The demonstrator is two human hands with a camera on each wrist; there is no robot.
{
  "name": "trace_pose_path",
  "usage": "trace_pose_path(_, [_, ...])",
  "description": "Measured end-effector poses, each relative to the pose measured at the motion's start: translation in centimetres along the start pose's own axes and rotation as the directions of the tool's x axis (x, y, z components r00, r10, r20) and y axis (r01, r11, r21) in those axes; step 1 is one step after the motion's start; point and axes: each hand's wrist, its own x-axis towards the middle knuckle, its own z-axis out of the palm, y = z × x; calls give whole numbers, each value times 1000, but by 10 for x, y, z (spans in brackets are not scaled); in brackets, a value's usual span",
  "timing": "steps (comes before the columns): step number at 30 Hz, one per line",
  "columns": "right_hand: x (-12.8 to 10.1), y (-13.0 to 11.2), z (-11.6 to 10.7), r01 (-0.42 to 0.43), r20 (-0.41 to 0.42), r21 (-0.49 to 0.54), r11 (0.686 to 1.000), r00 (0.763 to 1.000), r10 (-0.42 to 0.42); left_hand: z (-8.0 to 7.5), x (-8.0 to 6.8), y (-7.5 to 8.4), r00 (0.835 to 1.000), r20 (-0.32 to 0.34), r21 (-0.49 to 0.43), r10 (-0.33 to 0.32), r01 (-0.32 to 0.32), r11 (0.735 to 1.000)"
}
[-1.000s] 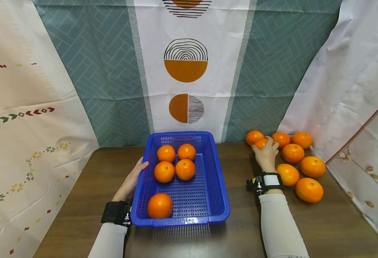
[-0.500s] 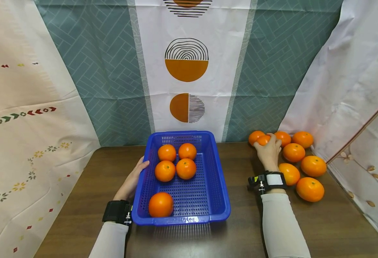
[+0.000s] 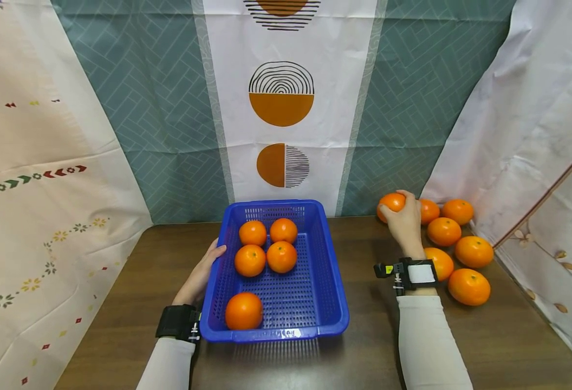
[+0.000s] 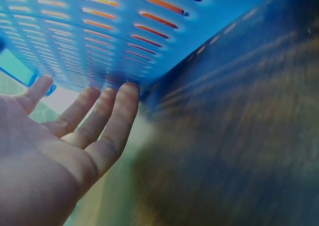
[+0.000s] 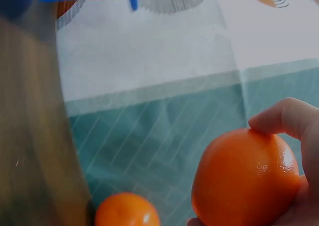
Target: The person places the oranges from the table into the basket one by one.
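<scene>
A blue perforated basket [image 3: 332, 287] stands on the brown table and holds several oranges [image 3: 250, 260]. My left hand [image 3: 202, 273] lies flat against the basket's left wall [image 4: 114, 47], fingers [image 4: 117, 111] straight. My right hand [image 3: 404, 222] grips one orange [image 3: 394, 201] lifted off the table at the back right; in the right wrist view that orange [image 5: 244, 178] fills the lower right with a fingertip [image 5: 279, 117] curled over it. Several more oranges [image 3: 468, 286] lie on the table right of this hand.
Patterned cloth backdrops [image 3: 281, 108] hang close behind the table and along both sides. Bare tabletop [image 3: 364, 346] lies between the basket and the loose oranges. One orange [image 5: 127, 211] sits on the table by the back cloth.
My right hand has closed round one orange and lifted it up from the pile at the back. The left hand and basket stay put.
</scene>
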Motion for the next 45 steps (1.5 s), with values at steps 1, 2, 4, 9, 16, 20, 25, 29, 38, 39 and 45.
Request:
trace_pose_path(1, [-1, -4, 0, 9, 7, 3, 1000, 1000, -9, 0, -1, 0, 1000, -2, 2, -1, 1, 1000])
trace_pose_path(2, [-2, -7, 0, 16, 14, 1, 1000, 1000, -16, 0, -1, 0, 1000, -5, 2, -2, 2, 1000])
trace_pose_path(4, [-4, -14, 0, 31, 28, 7, 1000, 999, -31, -1, -1, -1, 1000, -8, 2, -3, 3, 1000])
trace_pose_path(9, [-8, -28, 3, 56, 55, 28, 998, 997, -57, -2, -1, -2, 1000, -16, -10, -9, 8, 1000])
trace_pose_path(16, [-18, -50, 10, 112, 117, 62, 992, 986, -119, -3, 0, -3, 1000, -9, -8, -10, 10, 1000])
trace_pose_path(20, [-25, -62, 13, 149, 176, 95, 984, 971, -164, -2, -1, -3, 1000, -16, -9, -16, 15, 1000])
trace_pose_path(25, [-31, -72, 12, 165, 225, 110, 980, 956, -186, -1, -2, -1, 1000, -19, -6, -16, 16, 1000])
trace_pose_path(29, [-33, -77, 12, 170, 250, 107, 980, 949, -192, 0, -2, -1, 1000, -24, -4, -18, 18, 1000])
trace_pose_path(38, [-41, -88, 15, 192, 330, 154, 969, 915, -234, -1, -2, -2, 999, -32, 9, -21, 22, 1000])
trace_pose_path(39, [-42, -89, 15, 195, 335, 157, 968, 911, -238, -1, -2, -2, 999, -35, 9, -25, 26, 1000])
trace_pose_path(45, [-49, -96, 14, 210, 352, 192, 959, 897, -267, 0, -1, 0, 998, -41, 2, -44, 44, 999])
